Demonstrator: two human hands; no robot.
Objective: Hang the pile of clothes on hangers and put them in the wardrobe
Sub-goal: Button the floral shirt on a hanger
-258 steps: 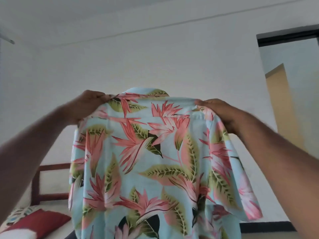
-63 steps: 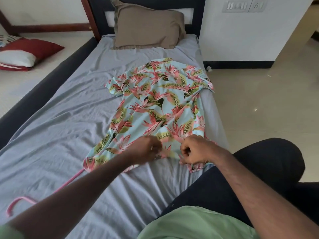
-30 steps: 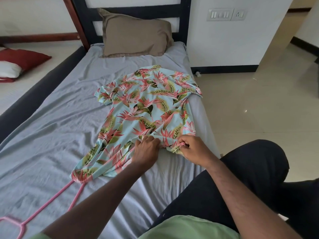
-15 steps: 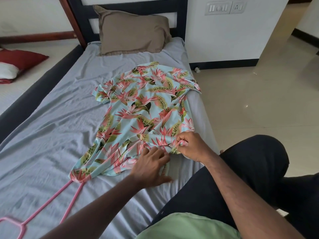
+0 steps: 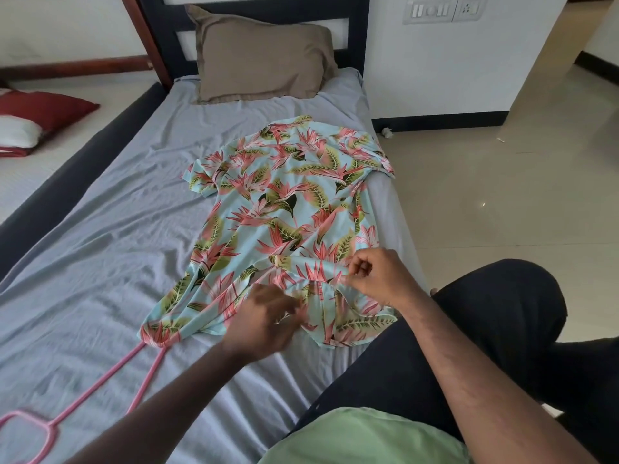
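Note:
A light-blue shirt with pink and green leaf print (image 5: pixel 284 209) lies spread on the grey bed sheet (image 5: pixel 110 249), collar towards the pillow. My right hand (image 5: pixel 375 276) pinches the shirt's near hem and lifts a fold of it. My left hand (image 5: pixel 264 319) is blurred at the hem just left of it, fingers curled on the fabric. A pink plastic hanger (image 5: pixel 83 393) lies on the sheet at the lower left, its far end tucked under the shirt's corner.
A brown pillow (image 5: pixel 261 55) leans on the dark headboard (image 5: pixel 351 35). A red and white cushion (image 5: pixel 30 122) lies on the floor mattress at left. Tiled floor (image 5: pixel 502 182) runs along the bed's right side. My knee in dark trousers (image 5: pixel 495 316) rests against the bed edge.
The right hand has raised the hem into a fold. The left hand has come back from the sheet onto the hem. The view has shifted slightly.

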